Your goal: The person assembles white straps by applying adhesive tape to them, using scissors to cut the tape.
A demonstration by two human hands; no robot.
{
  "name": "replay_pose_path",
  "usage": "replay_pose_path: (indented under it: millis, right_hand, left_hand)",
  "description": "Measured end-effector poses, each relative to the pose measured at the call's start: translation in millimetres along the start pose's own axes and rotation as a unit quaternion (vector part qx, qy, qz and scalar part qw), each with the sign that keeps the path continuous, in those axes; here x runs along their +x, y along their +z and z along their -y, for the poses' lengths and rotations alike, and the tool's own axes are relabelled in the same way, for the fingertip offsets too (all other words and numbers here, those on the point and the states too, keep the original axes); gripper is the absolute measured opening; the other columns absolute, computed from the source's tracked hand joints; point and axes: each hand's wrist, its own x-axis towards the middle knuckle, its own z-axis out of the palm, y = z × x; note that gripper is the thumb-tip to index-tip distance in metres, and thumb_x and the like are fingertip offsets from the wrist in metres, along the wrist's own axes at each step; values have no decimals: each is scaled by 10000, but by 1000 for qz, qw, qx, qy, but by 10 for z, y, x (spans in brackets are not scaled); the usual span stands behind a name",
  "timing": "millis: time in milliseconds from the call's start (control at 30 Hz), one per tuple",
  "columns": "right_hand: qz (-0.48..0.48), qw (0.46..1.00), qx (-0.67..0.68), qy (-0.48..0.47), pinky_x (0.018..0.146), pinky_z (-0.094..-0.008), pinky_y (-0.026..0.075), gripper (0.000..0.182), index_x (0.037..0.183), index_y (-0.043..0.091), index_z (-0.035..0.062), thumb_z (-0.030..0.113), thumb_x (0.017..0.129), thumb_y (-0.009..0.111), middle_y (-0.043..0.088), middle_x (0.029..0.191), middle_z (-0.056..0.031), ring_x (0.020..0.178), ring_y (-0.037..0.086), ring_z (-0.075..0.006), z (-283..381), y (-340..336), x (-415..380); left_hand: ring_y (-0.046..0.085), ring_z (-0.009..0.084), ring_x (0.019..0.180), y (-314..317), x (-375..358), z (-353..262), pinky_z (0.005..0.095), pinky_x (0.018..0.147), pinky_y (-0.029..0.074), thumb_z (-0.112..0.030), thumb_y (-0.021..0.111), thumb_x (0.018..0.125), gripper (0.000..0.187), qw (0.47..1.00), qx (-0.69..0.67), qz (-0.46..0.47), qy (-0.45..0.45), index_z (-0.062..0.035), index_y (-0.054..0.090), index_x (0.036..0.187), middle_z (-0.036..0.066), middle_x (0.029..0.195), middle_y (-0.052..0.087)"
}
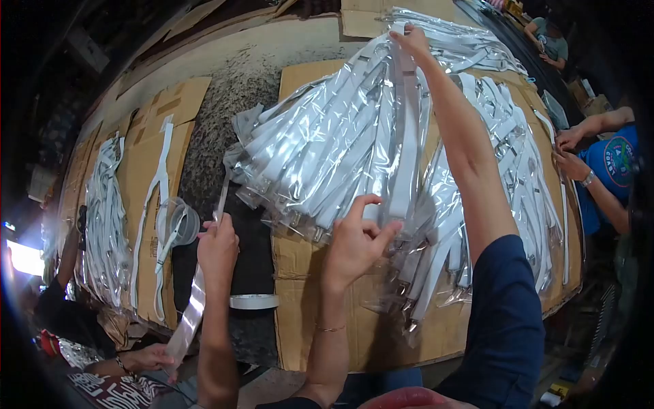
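Note:
Many white straps with metal clips, in clear plastic sleeves, lie fanned in a pile (pixel 340 129) on cardboard. My right hand (pixel 412 42) reaches to the top of the pile, thumb and fingers closed on the upper end of one packaged strap (pixel 407 129). Near that strap's lower end is my left hand (pixel 355 240), its thumb and index finger stretched apart, with nothing visible between them. Whether its fingertips touch the plastic is unclear. A second pile of packaged straps (pixel 507 150) lies beneath and right of my right forearm.
At left, a co-worker's hands (pixel 218 249) hold a shiny strip; beside them are a tape roll (pixel 253 301), a clear round container (pixel 178 221) and unwrapped straps (pixel 105 218). Another co-worker's hands (pixel 572 153) work at the right edge. More packaged straps (pixel 470 44) lie at the back.

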Motion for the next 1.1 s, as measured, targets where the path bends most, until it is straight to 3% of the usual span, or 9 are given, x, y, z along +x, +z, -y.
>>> replay_pose_path:
  millis: [100, 167, 200, 267, 300, 467, 600, 900, 1100]
  right_hand:
    - [12, 994, -106, -22, 850, -337, 522, 752, 1302, 574, -11, 497, 784, 769, 700, 1094, -168, 1003, 672, -241, -113, 46, -16]
    - [-14, 987, -157, 2, 779, -353, 534, 698, 1187, 655, -3, 560, 782, 736, 719, 991, -152, 929, 685, -250, -153, 84, 10]
    - [49, 980, -193, 9, 891, -471, 496, 794, 1040, 707, 4, 730, 859, 440, 698, 1038, -221, 1036, 655, -375, -311, 83, 129]
    - [32, 955, -290, -59, 887, -522, 473, 955, 1004, 713, -33, 785, 889, 234, 695, 1037, -236, 1048, 644, -403, -1126, 390, 1134]
    - [-4, 973, -229, 28, 899, -531, 462, 1015, 1014, 709, -52, 818, 867, 207, 687, 1053, -256, 1068, 633, -413, -319, 9, 315]
    - [-102, 963, -196, -152, 975, -451, 442, 848, 1247, 606, -34, 714, 872, 467, 648, 1163, -275, 1124, 615, -391, 453, -288, -518]
    - [96, 952, -74, -282, 964, -348, 443, 532, 1305, 589, 56, 391, 902, 680, 625, 1264, -151, 1181, 576, -238, 1214, -805, -1835]
    - [364, 925, -36, -97, 892, -336, 465, 319, 1121, 632, -3, 106, 830, 703, 660, 1137, -124, 1065, 611, -235, 1735, -3081, -5008]
    - [281, 941, 100, 158, 827, -286, 506, 202, 1101, 642, -1, 31, 901, 639, 675, 1010, -58, 943, 633, -140, 1131, -3399, -6662]
  left_hand:
    - [468, 168, 446, 88, 165, 201, 335, 471, 376, -195, 765, 822, 246, 903, 299, -251, 177, -47, 615, 948, 62, 531, 511]
    - [486, 212, 524, 119, 249, 273, 370, 515, 393, -192, 770, 793, 184, 827, 354, -345, 268, -60, 650, 838, 57, 567, 512]
    - [535, 231, 617, 119, 285, 305, 383, 560, 429, -162, 764, 779, 157, 801, 350, -361, 324, -65, 649, 823, 62, 642, 563]
    - [555, 260, 710, 112, 300, 325, 378, 637, 454, -99, 738, 771, 119, 790, 344, -357, 362, -49, 636, 807, 71, 723, 590]
    - [555, 270, 735, 110, 309, 328, 377, 663, 458, -81, 728, 771, 110, 780, 338, -358, 387, -43, 629, 801, 74, 747, 598]
    - [555, 274, 777, 101, 237, 289, 365, 733, 464, -65, 713, 781, 109, 764, 322, -390, 400, -34, 609, 771, 83, 762, 601]
    - [558, 273, 747, 39, 308, 245, 367, 690, 467, -62, 707, 783, 93, 728, 274, -417, 471, -27, 622, 783, 88, 764, 607]
    - [577, 235, 632, 458, -445, -220, 347, 593, 463, -68, 700, 822, 64, 780, 213, -305, 503, -27, 651, 827, 88, 727, 607]
    - [621, 252, 643, 722, -1796, -4, 336, 591, 484, -98, 652, 871, 84, 859, 240, -215, 397, -17, 669, 884, 122, 774, 654]
